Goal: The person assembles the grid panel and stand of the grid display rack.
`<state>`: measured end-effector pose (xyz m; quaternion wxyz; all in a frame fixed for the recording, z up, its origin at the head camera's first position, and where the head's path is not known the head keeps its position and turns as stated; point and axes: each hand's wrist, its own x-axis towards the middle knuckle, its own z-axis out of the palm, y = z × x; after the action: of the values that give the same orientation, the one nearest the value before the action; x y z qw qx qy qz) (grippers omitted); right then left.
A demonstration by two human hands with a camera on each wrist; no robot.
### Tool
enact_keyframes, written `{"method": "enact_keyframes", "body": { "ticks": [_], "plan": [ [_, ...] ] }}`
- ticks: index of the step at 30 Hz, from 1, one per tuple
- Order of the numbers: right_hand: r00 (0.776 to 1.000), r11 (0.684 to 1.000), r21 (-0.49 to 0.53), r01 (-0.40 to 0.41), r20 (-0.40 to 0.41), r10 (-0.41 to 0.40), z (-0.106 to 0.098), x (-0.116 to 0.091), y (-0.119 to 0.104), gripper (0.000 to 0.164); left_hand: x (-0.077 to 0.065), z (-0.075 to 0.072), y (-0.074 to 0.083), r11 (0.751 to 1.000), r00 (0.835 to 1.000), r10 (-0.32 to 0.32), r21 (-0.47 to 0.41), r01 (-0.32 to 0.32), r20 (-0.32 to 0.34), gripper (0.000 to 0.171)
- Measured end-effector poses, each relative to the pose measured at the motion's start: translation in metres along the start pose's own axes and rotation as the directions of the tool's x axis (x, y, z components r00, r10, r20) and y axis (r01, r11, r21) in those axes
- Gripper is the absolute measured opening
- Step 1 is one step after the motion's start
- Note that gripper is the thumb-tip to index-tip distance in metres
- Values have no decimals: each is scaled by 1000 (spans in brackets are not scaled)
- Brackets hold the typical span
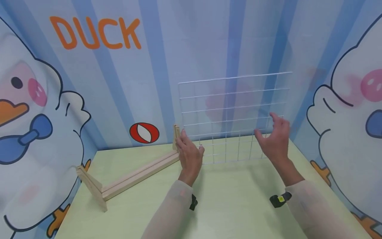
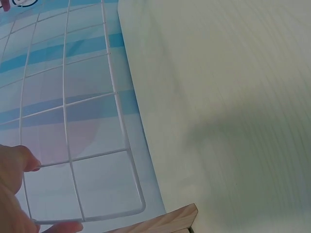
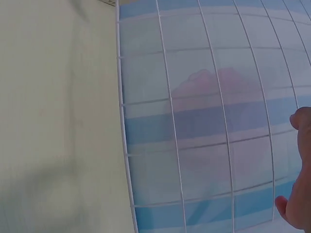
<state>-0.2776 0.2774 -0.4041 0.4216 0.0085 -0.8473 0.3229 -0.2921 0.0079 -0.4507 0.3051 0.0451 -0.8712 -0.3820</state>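
The step in hand seems to be the placing of one white rectangular grid of thin metal wire (image 1: 225,108). This grid is standing up between the two hands, nearly upright, and reaches above both of them. The left hand (image 1: 191,157) pinches the grid at its left edge, with the thumb and the fingers around the wire. The right hand (image 1: 275,139) is by the right edge, its thumb and fingers spread apart and not closed around anything; I cannot tell if it touches the wire. I also cannot tell if the lower edge of the grid rests on the pale yellow-green bench (image 1: 226,199) under the hands.

To the left of the left hand lies a light wooden frame with two long parallel rails (image 1: 143,175). Its far end board (image 1: 175,141) is just beside the left fingers, while the near end board (image 1: 92,191) is well apart from them.

In my judgement, the next move calls for a firm hold by the right hand too, so that the grid can be aligned with the frame without swinging.
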Motion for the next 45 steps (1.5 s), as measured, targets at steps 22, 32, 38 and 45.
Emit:
{"method": "enact_keyframes", "body": {
  "ticks": [22,32,38,45],
  "plan": [
    [990,984,-162,79,124,-60,29,-18,-30,67,-8,-2,11,1000,999,2,-6,-2,33,88],
    [997,992,-123,32,70,-23,35,-19,-28,54,-8,-4,12,1000,999,18,20,-19,41,88],
    [997,992,-129,14,82,-4,34,-20,-29,58,-8,-3,12,999,999,33,29,-34,28,88],
    [996,988,-154,9,88,4,33,-20,-26,63,-10,-4,10,997,997,56,56,-58,50,90]
  ]
}}
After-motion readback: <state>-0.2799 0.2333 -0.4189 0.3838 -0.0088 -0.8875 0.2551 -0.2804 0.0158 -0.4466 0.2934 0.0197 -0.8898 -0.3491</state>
